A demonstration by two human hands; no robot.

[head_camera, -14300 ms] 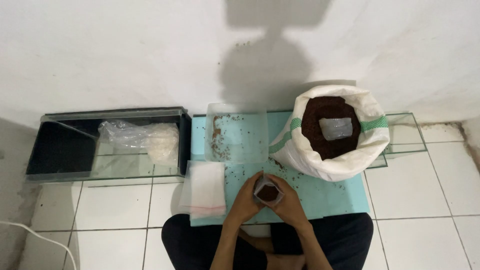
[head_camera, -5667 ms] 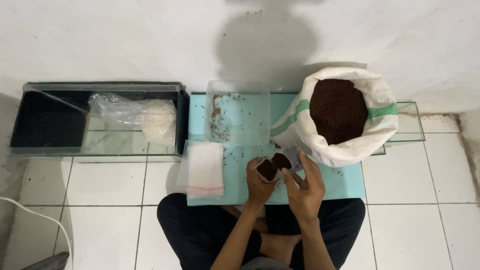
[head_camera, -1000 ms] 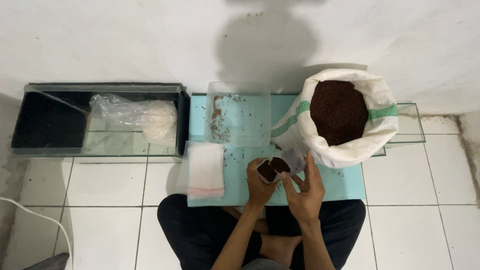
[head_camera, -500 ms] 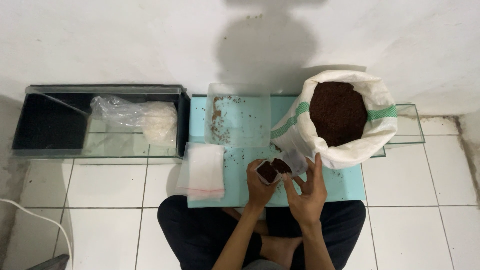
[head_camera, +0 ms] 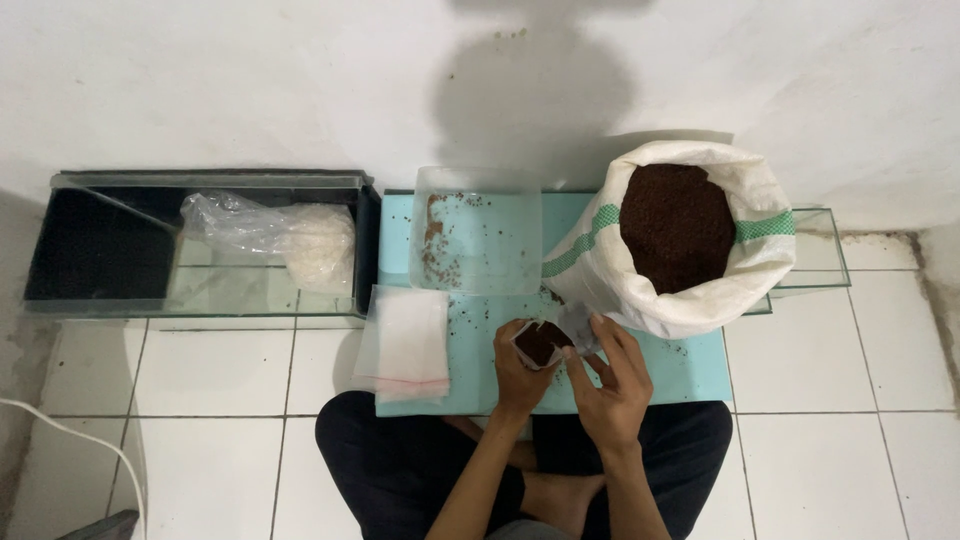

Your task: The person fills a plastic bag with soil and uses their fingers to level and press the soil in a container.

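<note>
My left hand (head_camera: 517, 378) grips a small clear bag (head_camera: 540, 342) holding dark brown granules, mouth open upward. My right hand (head_camera: 612, 380) holds a small clear scoop (head_camera: 578, 325) at the bag's mouth, tipped toward it. Both hands hover over the light blue board (head_camera: 470, 350) in front of my crossed legs. Just behind the right hand stands a big white woven sack (head_camera: 668, 245) with a green stripe, open and full of the same dark granules.
A clear plastic tub (head_camera: 476, 232) dusted with granules sits on the board's far edge. A stack of empty clear bags (head_camera: 405, 345) lies at the board's left. A glass tank (head_camera: 200, 245) with a crumpled plastic bag (head_camera: 275, 232) stands left, against the white wall.
Over the last second the hands have barely moved; the scoop stays at the bag's mouth. Much earlier, the scoop lay in the sack and both hands held the small bag.
</note>
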